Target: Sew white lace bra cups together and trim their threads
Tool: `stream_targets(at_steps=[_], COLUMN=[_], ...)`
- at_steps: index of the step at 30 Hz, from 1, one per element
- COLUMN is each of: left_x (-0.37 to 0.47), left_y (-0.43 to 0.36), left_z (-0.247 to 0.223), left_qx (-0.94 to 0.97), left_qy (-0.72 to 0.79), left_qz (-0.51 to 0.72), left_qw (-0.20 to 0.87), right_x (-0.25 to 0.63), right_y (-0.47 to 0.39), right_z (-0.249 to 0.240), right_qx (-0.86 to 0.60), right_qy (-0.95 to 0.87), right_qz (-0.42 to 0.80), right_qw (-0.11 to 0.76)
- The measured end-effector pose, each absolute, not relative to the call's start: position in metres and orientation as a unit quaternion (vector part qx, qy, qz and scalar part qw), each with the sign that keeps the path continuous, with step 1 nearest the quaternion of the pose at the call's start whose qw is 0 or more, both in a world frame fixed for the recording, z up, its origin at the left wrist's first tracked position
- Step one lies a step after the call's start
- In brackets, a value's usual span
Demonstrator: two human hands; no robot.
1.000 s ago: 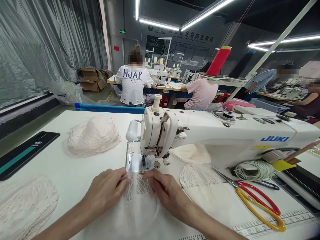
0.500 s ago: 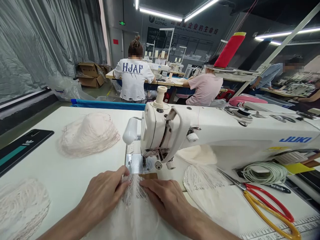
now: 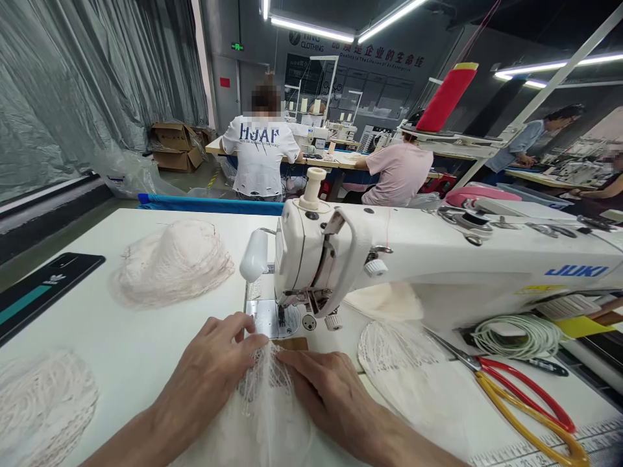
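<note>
White lace fabric (image 3: 267, 395) with sheer netting lies gathered in front of the needle plate (image 3: 265, 318) of a white sewing machine (image 3: 311, 253). My left hand (image 3: 211, 363) pinches the fabric's top edge from the left, thumb and index finger together near the plate. From the right, my right hand (image 3: 331, 395) grips the same fabric, its index finger pointing at the top edge. The fabric is outside the presser foot (image 3: 281, 316), just short of it. A lace piece (image 3: 403, 363) lies to the right of my right hand.
Stacked lace pieces (image 3: 172, 263) and another pile (image 3: 46, 408) lie on the left, by a dark phone-like box (image 3: 46, 292). Scissors (image 3: 525, 402), a coil of cord (image 3: 516, 336) and a ruler (image 3: 596, 441) are at the right. Several people sit or stand beyond.
My left hand has shifted slightly right and up, its thumb now over the fabric's top edge. My right hand has moved slightly right. The person far right has turned more upright.
</note>
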State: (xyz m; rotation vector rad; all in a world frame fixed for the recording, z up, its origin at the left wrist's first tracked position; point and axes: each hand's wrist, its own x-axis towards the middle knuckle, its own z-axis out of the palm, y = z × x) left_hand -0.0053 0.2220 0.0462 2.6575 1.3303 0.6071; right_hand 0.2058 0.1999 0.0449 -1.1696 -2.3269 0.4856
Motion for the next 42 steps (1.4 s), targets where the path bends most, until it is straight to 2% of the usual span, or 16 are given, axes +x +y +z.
stream_targets(at_steps=[6, 10, 14, 19, 22, 27, 37, 42], left_x=[-0.005, -0.006, -0.003, 0.004, 0.005, 0.009, 0.027, 0.026], left_y=[0.222, 0.222, 0.221, 0.217, 0.214, 0.217, 0.249, 0.252], left_z=[0.041, 0.038, 0.044, 0.047, 0.039, 0.031, 0.036, 0.038], left_qx=[0.881, 0.881, 0.888, 0.897, 0.912, 0.922, 0.901, 0.9], left_qy=[0.421, 0.418, 0.406, 0.377, 0.338, 0.311, 0.386, 0.382], left_qz=[0.21, 0.217, 0.215, 0.229, 0.23, 0.219, 0.193, 0.208], left_qw=[0.038, 0.039, 0.032, 0.006, 0.001, -0.067, 0.037, 0.033], right_x=[0.205, 0.206, 0.204, 0.2, 0.203, 0.211, 0.226, 0.227], right_y=[0.2, 0.198, 0.197, 0.196, 0.196, 0.197, 0.221, 0.227], right_z=[0.042, 0.044, 0.052, 0.048, 0.043, 0.05, 0.049, 0.043], right_qx=[-0.426, -0.445, -0.445, -0.334, -0.344, -0.355, -0.413, -0.415], right_qy=[-0.867, -0.874, -0.869, -0.913, -0.914, -0.916, -0.892, -0.89], right_qz=[0.142, 0.064, -0.004, 0.004, 0.003, -0.008, -0.035, -0.038], right_qw=[0.218, 0.184, 0.218, 0.236, 0.215, 0.19, 0.18, 0.186])
